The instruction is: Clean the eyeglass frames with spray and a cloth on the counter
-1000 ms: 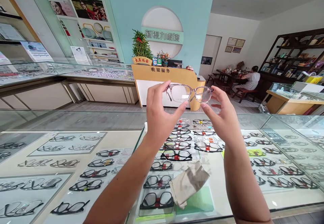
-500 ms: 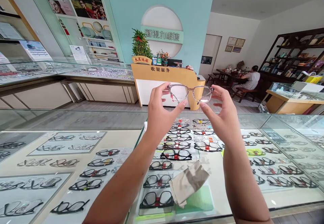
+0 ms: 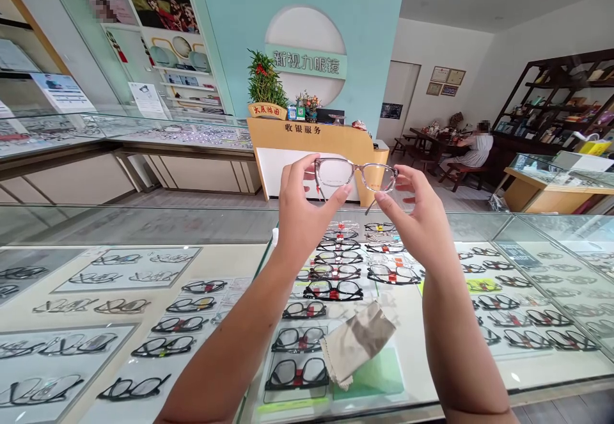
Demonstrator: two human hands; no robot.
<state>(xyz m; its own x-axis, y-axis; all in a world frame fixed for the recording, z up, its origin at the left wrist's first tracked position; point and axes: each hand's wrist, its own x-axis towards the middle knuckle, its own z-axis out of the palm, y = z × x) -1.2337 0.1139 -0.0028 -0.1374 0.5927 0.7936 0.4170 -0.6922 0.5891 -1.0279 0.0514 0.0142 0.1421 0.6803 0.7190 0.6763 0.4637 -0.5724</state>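
A pair of eyeglasses (image 3: pixel 357 168) with a clear greyish frame is held up above the glass display counter. My left hand (image 3: pixel 307 200) pinches its left end, thumb below and fingers at the upper corner. At the other end, my right hand (image 3: pixel 415 206) grips the right corner the same way. The lenses face me, and parts of the temples show below the rims. Under my forearms, a beige cleaning cloth (image 3: pixel 359 344) lies crumpled on the counter, partly over a green sheet (image 3: pixel 377 379).
Rows of black-framed glasses (image 3: pixel 333 290) fill the display counter (image 3: pixel 412 360), with more frames (image 3: pixel 175 325) to the left and others (image 3: pixel 522 321) to the right. Beyond stands a wooden cashier desk (image 3: pixel 311 136) with a plant (image 3: pixel 266 78). A person (image 3: pixel 477 146) sits at a table far right.
The eyeglasses have moved slightly left and tilted, so their temples show more below the rims. Both hands keep their hold; the cloth stays where it was.
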